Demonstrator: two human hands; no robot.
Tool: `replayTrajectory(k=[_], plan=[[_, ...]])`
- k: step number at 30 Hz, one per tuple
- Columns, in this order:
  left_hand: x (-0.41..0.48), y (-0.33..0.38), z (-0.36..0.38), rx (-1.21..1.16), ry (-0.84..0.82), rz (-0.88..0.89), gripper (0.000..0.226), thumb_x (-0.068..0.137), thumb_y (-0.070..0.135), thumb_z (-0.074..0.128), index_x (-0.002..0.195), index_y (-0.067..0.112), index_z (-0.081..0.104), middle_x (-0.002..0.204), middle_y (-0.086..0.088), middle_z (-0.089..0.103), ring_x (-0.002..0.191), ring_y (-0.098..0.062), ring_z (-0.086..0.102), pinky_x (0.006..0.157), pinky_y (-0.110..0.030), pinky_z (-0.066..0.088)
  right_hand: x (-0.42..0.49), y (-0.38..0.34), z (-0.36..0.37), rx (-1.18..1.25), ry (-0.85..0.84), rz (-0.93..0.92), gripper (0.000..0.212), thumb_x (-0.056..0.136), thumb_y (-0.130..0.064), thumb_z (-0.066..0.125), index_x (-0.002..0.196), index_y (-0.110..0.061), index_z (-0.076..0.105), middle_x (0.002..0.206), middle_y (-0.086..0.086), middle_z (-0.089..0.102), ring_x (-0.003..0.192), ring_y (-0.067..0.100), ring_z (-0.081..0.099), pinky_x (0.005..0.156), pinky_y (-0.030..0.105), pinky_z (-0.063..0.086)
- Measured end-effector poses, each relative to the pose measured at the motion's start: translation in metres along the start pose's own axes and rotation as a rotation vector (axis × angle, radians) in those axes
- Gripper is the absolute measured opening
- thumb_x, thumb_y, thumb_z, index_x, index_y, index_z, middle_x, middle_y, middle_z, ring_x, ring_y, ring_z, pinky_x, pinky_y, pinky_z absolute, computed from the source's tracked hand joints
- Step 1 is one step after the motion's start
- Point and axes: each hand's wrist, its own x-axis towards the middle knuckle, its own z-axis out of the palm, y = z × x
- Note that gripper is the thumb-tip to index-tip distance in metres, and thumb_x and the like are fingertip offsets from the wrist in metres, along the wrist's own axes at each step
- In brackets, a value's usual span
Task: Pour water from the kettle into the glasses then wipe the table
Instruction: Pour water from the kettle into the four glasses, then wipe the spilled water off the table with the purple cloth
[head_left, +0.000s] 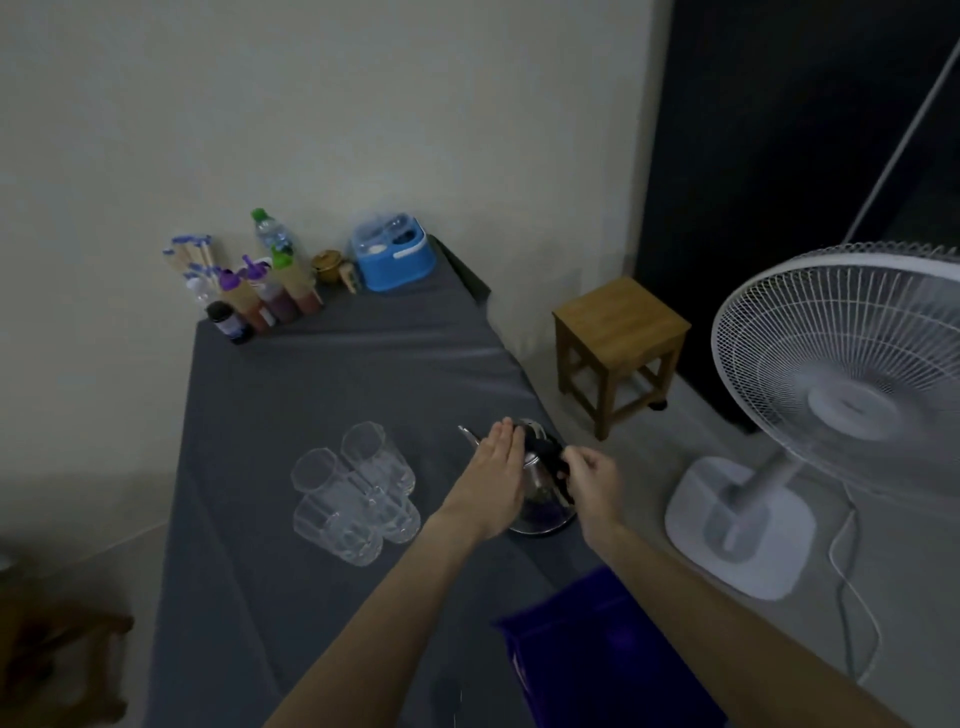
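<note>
- Kettle first: the shiny steel kettle with a black handle (540, 483) stands on the grey-clothed surface (311, 374), near its right edge, just right of the four clear glasses (356, 491).
- My right hand (592, 480) has its fingers curled on the handle; my left hand (501, 465) lies flat on the lid, fingers straight and together.
- Pouring hasn't begun, I judge; next I must lift and tilt the spout leftward over a glass.

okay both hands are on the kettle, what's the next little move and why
Probably lift the kettle and swing its spout toward the glasses. The right hand grips the handle, the left hand lies flat on the lid, and the glasses look empty.
</note>
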Motion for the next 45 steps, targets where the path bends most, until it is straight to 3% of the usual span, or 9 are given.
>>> replayTrajectory(k=[5, 9, 16, 19, 21, 26, 30, 33, 45], plan=[[-0.001, 0.014, 0.012, 0.001, 0.017, 0.037, 0.061, 0.098, 0.013, 0.032, 0.148, -0.004, 0.001, 0.157, -0.024, -0.005, 0.146, -0.033, -0.005, 0.120, -0.037, -0.005, -0.002, 0.024, -0.014, 0.088, -0.041, 0.065, 0.030, 0.089, -0.006, 0.051, 0.060, -0.012, 0.055, 0.052, 0.000, 0.051, 0.049, 0.013, 0.043, 0.048, 0.026, 0.037], [-0.005, 0.024, 0.027, 0.081, 0.167, 0.064, 0.062, 0.090, 0.012, 0.044, 0.144, -0.008, 0.021, 0.153, -0.028, 0.019, 0.144, -0.036, 0.017, 0.115, -0.041, 0.002, 0.003, 0.033, -0.024, 0.106, -0.069, 0.059, 0.026, 0.088, -0.005, 0.050, 0.062, -0.010, 0.053, 0.055, 0.001, 0.050, 0.052, 0.012, 0.044, 0.051, 0.026, 0.037], [-0.001, 0.043, 0.046, 0.243, 0.096, -0.041, 0.070, 0.097, 0.024, 0.033, 0.145, -0.008, -0.007, 0.156, -0.028, -0.007, 0.145, -0.038, -0.010, 0.119, -0.045, 0.007, 0.005, 0.039, -0.039, 0.061, -0.173, 0.035, 0.017, 0.087, -0.007, 0.049, 0.071, -0.008, 0.055, 0.066, 0.010, 0.049, 0.063, 0.019, 0.044, 0.062, 0.033, 0.036], [-0.011, 0.049, 0.046, 0.101, 0.132, -0.085, 0.070, 0.095, 0.021, 0.034, 0.147, -0.003, -0.005, 0.158, -0.022, -0.007, 0.146, -0.032, -0.010, 0.120, -0.042, 0.005, -0.004, 0.039, -0.041, -0.002, -0.159, 0.000, 0.016, 0.092, -0.016, 0.054, 0.077, -0.012, 0.057, 0.077, 0.005, 0.058, 0.074, 0.018, 0.053, 0.072, 0.031, 0.042], [-0.029, 0.052, 0.048, -0.074, 0.208, -0.094, 0.069, 0.093, 0.015, 0.035, 0.150, 0.002, -0.001, 0.159, -0.016, -0.006, 0.147, -0.025, -0.009, 0.121, -0.037, 0.004, -0.018, 0.051, -0.047, -0.099, -0.094, -0.029, 0.012, 0.092, -0.030, 0.060, 0.094, -0.019, 0.059, 0.093, -0.002, 0.062, 0.089, 0.014, 0.060, 0.080, 0.028, 0.046], [-0.107, 0.058, 0.094, -0.366, 0.262, -0.147, 0.063, 0.092, 0.007, 0.041, 0.150, 0.007, 0.017, 0.159, -0.004, 0.010, 0.146, -0.012, 0.003, 0.120, -0.029, 0.005, -0.082, 0.134, -0.087, -0.930, -0.260, -0.320, 0.079, 0.079, -0.065, 0.055, 0.137, -0.011, 0.047, 0.147, 0.012, 0.043, 0.134, 0.026, 0.040, 0.113, 0.043, 0.031], [-0.182, 0.054, 0.153, -0.393, 0.190, -0.227, 0.059, 0.085, 0.006, 0.049, 0.143, 0.010, 0.036, 0.152, -0.004, 0.033, 0.141, -0.017, 0.030, 0.118, -0.026, 0.008, -0.114, 0.166, -0.105, -1.350, -0.520, -0.478, 0.106, 0.072, -0.086, 0.038, 0.146, -0.011, 0.036, 0.157, 0.015, 0.024, 0.143, 0.036, 0.024, 0.116, 0.052, 0.007], [-0.232, 0.043, 0.178, -0.408, 0.148, -0.368, 0.045, 0.095, 0.022, 0.035, 0.138, 0.012, 0.042, 0.147, 0.000, 0.041, 0.137, -0.013, 0.032, 0.117, -0.021, 0.005, -0.115, 0.160, -0.101, -1.486, -0.610, -0.521, 0.127, 0.051, -0.101, 0.032, 0.149, -0.021, 0.030, 0.158, 0.015, 0.023, 0.143, 0.038, 0.017, 0.111, 0.060, -0.004], [-0.385, -0.077, 0.240, -0.402, 0.276, -0.899, 0.066, 0.095, 0.051, 0.023, 0.139, 0.006, 0.039, 0.152, -0.011, 0.033, 0.142, -0.023, 0.025, 0.120, -0.035, 0.008, -0.122, 0.170, -0.089, -1.564, -0.507, -0.505, 0.088, 0.078, -0.084, 0.020, 0.149, -0.032, 0.030, 0.156, 0.013, 0.024, 0.146, 0.035, 0.012, 0.108, 0.070, 0.003]])
